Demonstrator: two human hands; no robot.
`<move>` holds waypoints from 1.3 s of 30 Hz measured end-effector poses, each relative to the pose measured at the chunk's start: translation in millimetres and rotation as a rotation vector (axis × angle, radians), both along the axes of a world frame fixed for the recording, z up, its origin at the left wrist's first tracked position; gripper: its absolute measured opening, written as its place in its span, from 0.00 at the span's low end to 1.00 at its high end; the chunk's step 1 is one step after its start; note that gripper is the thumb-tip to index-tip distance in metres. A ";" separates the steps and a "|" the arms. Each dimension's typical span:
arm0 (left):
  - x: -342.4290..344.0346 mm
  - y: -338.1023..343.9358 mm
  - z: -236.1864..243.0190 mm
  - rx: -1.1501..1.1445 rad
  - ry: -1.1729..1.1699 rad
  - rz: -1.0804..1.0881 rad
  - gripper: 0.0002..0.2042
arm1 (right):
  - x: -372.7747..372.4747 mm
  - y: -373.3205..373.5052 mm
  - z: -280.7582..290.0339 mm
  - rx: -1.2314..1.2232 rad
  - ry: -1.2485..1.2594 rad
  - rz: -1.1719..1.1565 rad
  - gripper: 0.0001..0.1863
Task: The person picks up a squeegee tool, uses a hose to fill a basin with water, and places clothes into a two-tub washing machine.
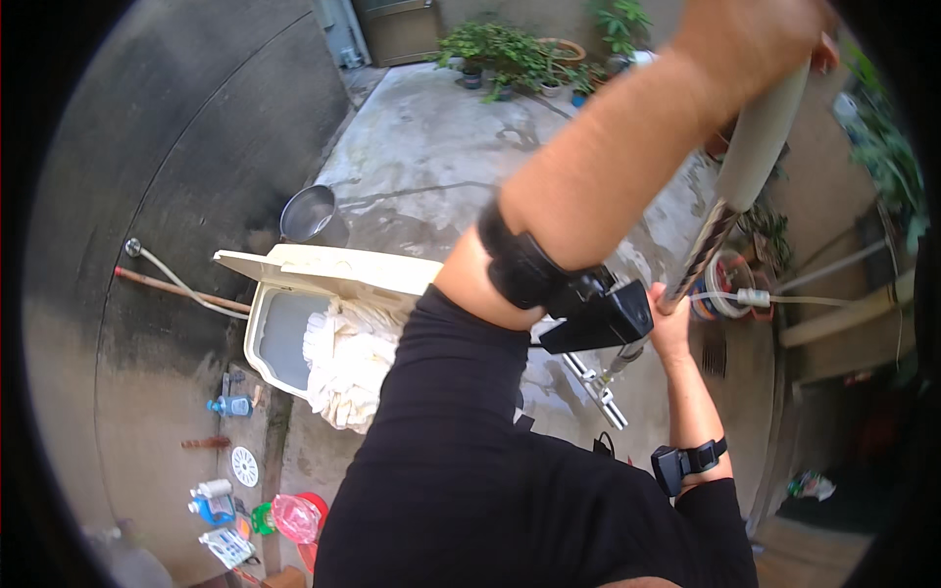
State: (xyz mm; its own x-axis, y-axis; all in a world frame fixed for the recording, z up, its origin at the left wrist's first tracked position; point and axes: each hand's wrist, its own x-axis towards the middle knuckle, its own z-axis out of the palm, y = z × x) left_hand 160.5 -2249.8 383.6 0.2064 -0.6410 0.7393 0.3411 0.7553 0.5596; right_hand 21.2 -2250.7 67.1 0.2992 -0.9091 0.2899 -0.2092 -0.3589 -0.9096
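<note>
My left hand (760, 34) is raised at the top right, closed around the grey upper part of a long pole (755, 137), with its fingers partly cut off and hidden. Lower down, my right hand (669, 318) grips the same pole below a dark striped section. At the pole's lower end a metal head (598, 392) is near the wet concrete. My left forearm, with a black strapped device, hides part of the view. Left of it an open cream washing tub (270, 338) has pale crumpled cloth (343, 363) heaped in and over its side.
A metal bucket (309, 211) stands behind the tub, potted plants (500, 59) along the back wall. Hoses and pipes (191, 289) run at the left, bottles (216, 505) and a pink basin (296, 517) lie lower left. Buckets and a pipe (725, 284) are at right.
</note>
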 end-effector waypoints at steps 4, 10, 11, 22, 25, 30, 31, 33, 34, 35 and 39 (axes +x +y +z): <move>27.5 -64.9 -80.1 0.033 -0.163 0.309 0.11 | 42.7 -64.2 30.2 0.196 -0.094 0.077 0.13; 22.1 -131.8 -204.3 0.352 -0.293 0.293 0.12 | 115.5 -176.1 73.4 -0.270 -0.496 -0.046 0.11; 33.3 -136.4 -201.3 0.409 -0.366 0.256 0.14 | 118.0 -178.8 71.2 -0.143 -0.408 0.016 0.11; 187.7 -159.2 -253.6 0.286 0.749 -0.338 0.39 | 123.1 -330.7 62.4 0.243 -0.316 0.534 0.16; 212.5 -163.5 -267.6 0.290 0.800 -0.287 0.40 | 152.2 -361.7 58.4 0.238 -0.391 0.569 0.16; 277.3 -166.8 -311.4 0.258 0.868 -0.160 0.39 | 220.3 -392.8 40.7 0.227 -0.387 0.540 0.17; 292.8 -164.7 -325.6 0.285 0.886 -0.124 0.38 | 235.1 -399.1 36.4 0.224 -0.409 0.512 0.16; 324.3 -156.2 -355.8 0.282 0.918 -0.066 0.37 | 270.9 -414.3 31.4 0.231 -0.468 0.515 0.16; 339.8 -148.2 -375.1 0.497 0.783 0.161 0.36 | 291.6 -421.5 30.1 0.227 -0.453 0.547 0.16; 355.4 -136.0 -393.5 0.711 0.640 0.388 0.35 | 314.6 -426.1 30.3 0.230 -0.424 0.566 0.16; 395.5 -64.5 -479.2 1.365 -0.068 1.041 0.23 | 426.2 -435.6 37.1 0.304 -0.338 0.718 0.15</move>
